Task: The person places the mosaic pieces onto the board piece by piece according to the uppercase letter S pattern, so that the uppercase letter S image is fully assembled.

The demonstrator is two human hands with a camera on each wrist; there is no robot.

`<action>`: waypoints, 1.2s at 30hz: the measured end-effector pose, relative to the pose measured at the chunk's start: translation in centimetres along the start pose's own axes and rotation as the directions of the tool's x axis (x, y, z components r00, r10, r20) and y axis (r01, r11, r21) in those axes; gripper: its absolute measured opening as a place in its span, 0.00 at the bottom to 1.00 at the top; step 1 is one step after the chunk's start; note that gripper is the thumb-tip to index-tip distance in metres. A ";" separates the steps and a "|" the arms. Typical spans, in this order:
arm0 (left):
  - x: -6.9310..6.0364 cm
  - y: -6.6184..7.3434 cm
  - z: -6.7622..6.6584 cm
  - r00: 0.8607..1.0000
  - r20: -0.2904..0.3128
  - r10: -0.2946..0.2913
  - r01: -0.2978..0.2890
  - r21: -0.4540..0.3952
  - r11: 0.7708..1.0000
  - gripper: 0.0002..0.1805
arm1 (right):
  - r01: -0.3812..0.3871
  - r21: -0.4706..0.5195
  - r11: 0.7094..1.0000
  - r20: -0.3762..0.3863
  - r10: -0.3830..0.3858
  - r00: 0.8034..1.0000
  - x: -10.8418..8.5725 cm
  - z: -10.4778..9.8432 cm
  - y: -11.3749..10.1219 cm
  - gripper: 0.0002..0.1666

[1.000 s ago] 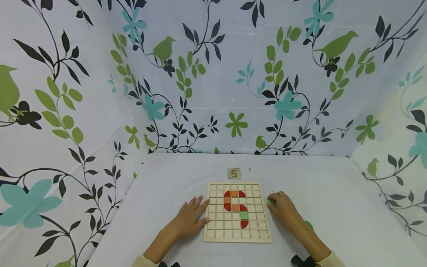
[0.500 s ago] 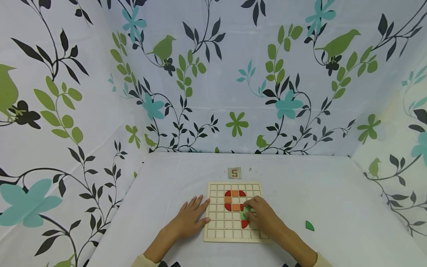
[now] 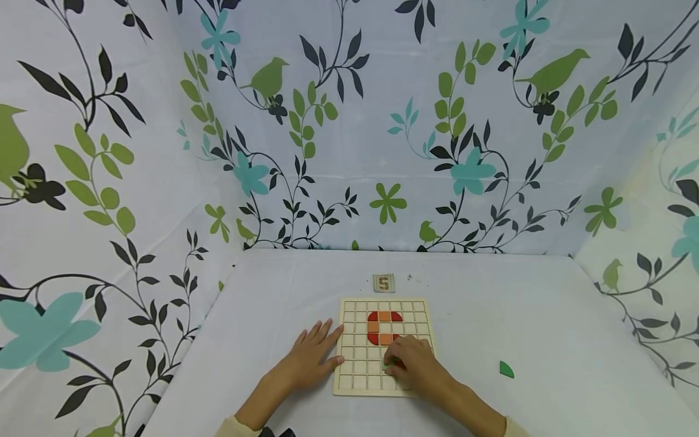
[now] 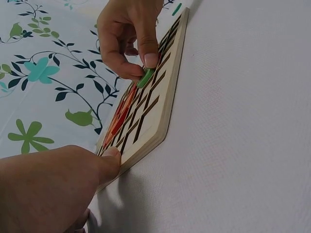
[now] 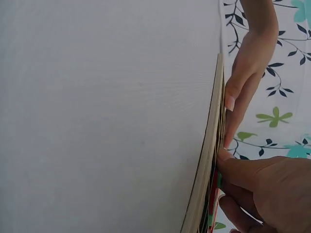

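A wooden grid board (image 3: 354, 381) lies on the white cloth, with red corner pieces and orange squares (image 3: 373, 328) forming a curve in its cells. My right hand (image 3: 417, 366) is over the board's lower middle and pinches a small green tile (image 4: 145, 78) between thumb and finger. In the left wrist view, that tile is tilted at the grid's surface; whether it sits in a cell I cannot tell. The right hand covers the board's lower right pieces. My left hand (image 3: 312, 359) lies with fingers spread, its fingertips touching the board's left edge.
A small card (image 3: 384, 283) with an S-shaped pattern lies behind the board. To the right, a green quarter-round piece (image 3: 506, 369) lies on the cloth. Patterned fabric (image 3: 382, 152) with birds and leaves rises at the back and sides.
My right hand has moved left from beside the board's right edge, carrying the green tile over the grid to the lower middle. The left hand has stayed in place.
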State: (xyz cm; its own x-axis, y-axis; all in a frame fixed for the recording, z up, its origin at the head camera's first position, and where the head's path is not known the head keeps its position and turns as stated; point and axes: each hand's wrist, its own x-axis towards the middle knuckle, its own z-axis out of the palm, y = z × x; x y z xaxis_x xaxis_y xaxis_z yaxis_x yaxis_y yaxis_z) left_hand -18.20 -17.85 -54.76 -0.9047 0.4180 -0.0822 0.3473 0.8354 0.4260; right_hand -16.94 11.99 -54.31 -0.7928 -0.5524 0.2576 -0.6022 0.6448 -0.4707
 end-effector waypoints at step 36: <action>0.2 0.0 0.2 1.000 -0.008 0.007 -0.007 0.004 1.000 0.39 | -0.304 -0.150 0.941 -0.070 0.296 0.953 -4.0 -5.9 3.7 0.14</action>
State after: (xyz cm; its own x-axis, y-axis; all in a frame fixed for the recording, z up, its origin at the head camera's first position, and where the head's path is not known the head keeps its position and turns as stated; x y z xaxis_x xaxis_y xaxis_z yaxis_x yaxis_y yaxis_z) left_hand -18.32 -17.75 -54.92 -0.9042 0.4211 -0.0720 0.3546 0.8338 0.4231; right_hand -16.49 19.69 -52.10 -0.9402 -0.2984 0.1645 -0.3400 0.8538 -0.3943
